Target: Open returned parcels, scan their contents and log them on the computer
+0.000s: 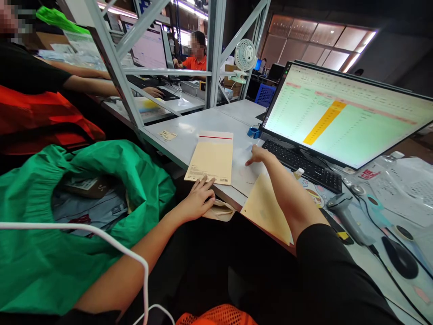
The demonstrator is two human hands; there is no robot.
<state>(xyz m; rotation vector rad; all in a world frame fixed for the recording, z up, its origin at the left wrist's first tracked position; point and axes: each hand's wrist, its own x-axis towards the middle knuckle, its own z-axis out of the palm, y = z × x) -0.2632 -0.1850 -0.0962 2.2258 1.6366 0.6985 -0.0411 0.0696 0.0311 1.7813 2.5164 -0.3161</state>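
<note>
A cream mailing envelope [212, 158] lies on the table, its pale flap with a red line at the far end and a barcode near me. The fingers of my left hand [199, 198] rest spread on its near edge. Just below that hand, an open-mouthed beige pouch or envelope [221, 211] hangs at the table edge. My right hand [259, 154] reaches over the white tabletop beside the keyboard [301, 164], its visible fingers apart and nothing seen between them. Under my right forearm lies another yellowish envelope [265, 210], partly covered.
A green sack [145, 167] holding folded clothes and packets stands open at left. To the right are a monitor [341, 113], barcode scanner [350, 219] and mouse [400, 257]. A metal rack post [113, 67] rises at the table's left; a co-worker's arm [91, 85] is beyond it.
</note>
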